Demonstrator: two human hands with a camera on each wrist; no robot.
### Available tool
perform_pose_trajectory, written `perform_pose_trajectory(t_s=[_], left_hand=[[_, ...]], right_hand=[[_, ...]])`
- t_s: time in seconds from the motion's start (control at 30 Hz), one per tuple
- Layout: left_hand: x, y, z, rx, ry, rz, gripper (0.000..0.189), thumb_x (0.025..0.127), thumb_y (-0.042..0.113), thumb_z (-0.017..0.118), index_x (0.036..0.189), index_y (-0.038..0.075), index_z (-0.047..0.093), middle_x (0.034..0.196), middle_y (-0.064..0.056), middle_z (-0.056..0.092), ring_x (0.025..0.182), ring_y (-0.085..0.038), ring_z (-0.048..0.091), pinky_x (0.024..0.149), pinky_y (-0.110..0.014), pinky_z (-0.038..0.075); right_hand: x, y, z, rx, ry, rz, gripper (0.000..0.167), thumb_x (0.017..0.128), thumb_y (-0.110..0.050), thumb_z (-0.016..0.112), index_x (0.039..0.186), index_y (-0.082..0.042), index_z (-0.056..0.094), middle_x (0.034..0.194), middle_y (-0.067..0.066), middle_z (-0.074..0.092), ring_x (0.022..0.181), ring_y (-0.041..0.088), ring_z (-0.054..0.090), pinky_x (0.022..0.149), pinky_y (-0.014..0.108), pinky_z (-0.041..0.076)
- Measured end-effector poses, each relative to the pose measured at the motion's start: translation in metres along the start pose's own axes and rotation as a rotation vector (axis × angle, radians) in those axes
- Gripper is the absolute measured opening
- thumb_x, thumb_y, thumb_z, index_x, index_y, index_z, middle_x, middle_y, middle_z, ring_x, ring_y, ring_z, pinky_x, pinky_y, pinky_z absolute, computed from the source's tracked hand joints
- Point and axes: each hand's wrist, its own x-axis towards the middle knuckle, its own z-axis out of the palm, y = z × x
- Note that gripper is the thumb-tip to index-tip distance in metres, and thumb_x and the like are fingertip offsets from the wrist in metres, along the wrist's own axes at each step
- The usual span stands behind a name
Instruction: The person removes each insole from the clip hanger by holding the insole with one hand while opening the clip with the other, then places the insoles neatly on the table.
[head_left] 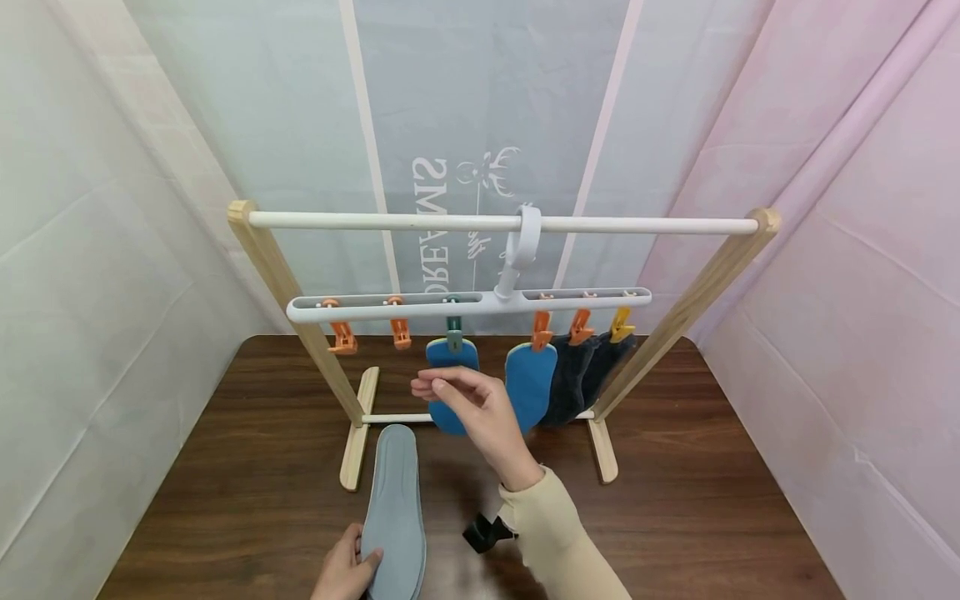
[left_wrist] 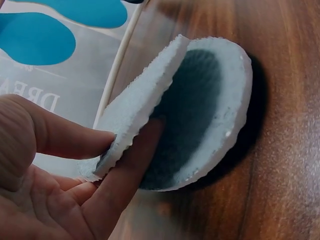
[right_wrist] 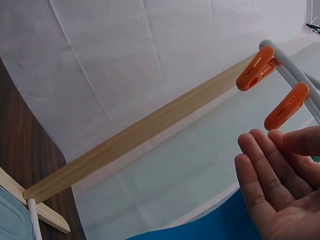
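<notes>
A pair of light grey insoles (head_left: 397, 508) is in my left hand (head_left: 347, 567), low at the front. In the left wrist view my thumb and fingers pinch the nearer insole (left_wrist: 145, 95); the other insole (left_wrist: 235, 100) lies behind it. My right hand (head_left: 480, 408) is raised before the hanger with relaxed fingers, holding nothing. It covers part of a blue insole (head_left: 450, 354) hanging from a green clip (head_left: 453, 325). In the right wrist view, an orange clip (right_wrist: 287, 106) hangs just above the right fingertips. Another blue insole (head_left: 531, 383) hangs from an orange clip (head_left: 542, 329).
A white clip hanger (head_left: 405, 311) hooks over the white bar (head_left: 375, 221) of a wooden stand (head_left: 690, 308). Two dark cloth pieces (head_left: 573, 383) hang at its right, below orange and yellow clips (head_left: 621, 323). A black object (head_left: 483, 533) shows near the right sleeve.
</notes>
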Motion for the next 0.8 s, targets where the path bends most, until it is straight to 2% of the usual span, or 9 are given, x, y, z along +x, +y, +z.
perform_pose_trajectory(t_s=[0.2, 0.33, 0.53, 0.67, 0.8], left_hand=[[0.000, 0.000, 0.002, 0.023, 0.026, -0.031, 0.035, 0.082, 0.000, 0.063, 0.109, -0.014, 0.047, 0.086, -0.012, 0.066, 0.077, -0.018, 0.061, 0.063, -0.029, 0.049], [0.000, -0.001, 0.004, 0.094, 0.052, -0.045, 0.038, 0.081, 0.002, 0.066, 0.110, -0.013, 0.045, 0.082, -0.009, 0.064, 0.072, -0.016, 0.059, 0.062, -0.031, 0.049], [0.000, 0.002, 0.008, 0.204, 0.101, -0.052, 0.042, 0.078, 0.006, 0.070, 0.106, -0.010, 0.044, 0.073, -0.005, 0.061, 0.063, -0.014, 0.056, 0.057, -0.030, 0.047], [0.000, 0.006, 0.009, 0.270, 0.132, -0.063, 0.042, 0.075, 0.009, 0.071, 0.102, -0.008, 0.044, 0.070, -0.008, 0.060, 0.062, -0.018, 0.058, 0.056, -0.033, 0.048], [0.001, 0.011, 0.007, 0.352, 0.128, -0.123, 0.040, 0.074, 0.016, 0.072, 0.098, -0.003, 0.047, 0.070, -0.012, 0.059, 0.064, -0.024, 0.058, 0.054, -0.037, 0.046]], right_hand=[[-0.001, 0.000, -0.005, 0.038, 0.021, -0.006, 0.034, 0.098, -0.021, 0.056, 0.118, 0.006, 0.062, 0.113, 0.028, 0.064, 0.104, 0.019, 0.067, 0.096, 0.045, 0.049], [-0.001, -0.002, -0.008, 0.054, 0.035, -0.014, 0.035, 0.098, -0.020, 0.056, 0.118, 0.008, 0.061, 0.112, 0.031, 0.063, 0.103, 0.019, 0.067, 0.097, 0.051, 0.047], [-0.001, -0.006, -0.011, 0.043, 0.056, -0.023, 0.034, 0.098, -0.021, 0.056, 0.118, 0.006, 0.062, 0.110, 0.028, 0.065, 0.102, 0.020, 0.068, 0.095, 0.044, 0.050], [-0.001, -0.009, -0.012, 0.032, 0.074, -0.029, 0.033, 0.098, -0.021, 0.056, 0.117, 0.004, 0.063, 0.108, 0.028, 0.066, 0.100, 0.020, 0.069, 0.093, 0.042, 0.052], [-0.002, -0.011, -0.013, 0.023, 0.091, -0.032, 0.032, 0.098, -0.021, 0.056, 0.116, 0.004, 0.064, 0.107, 0.030, 0.065, 0.098, 0.020, 0.069, 0.093, 0.041, 0.052]])
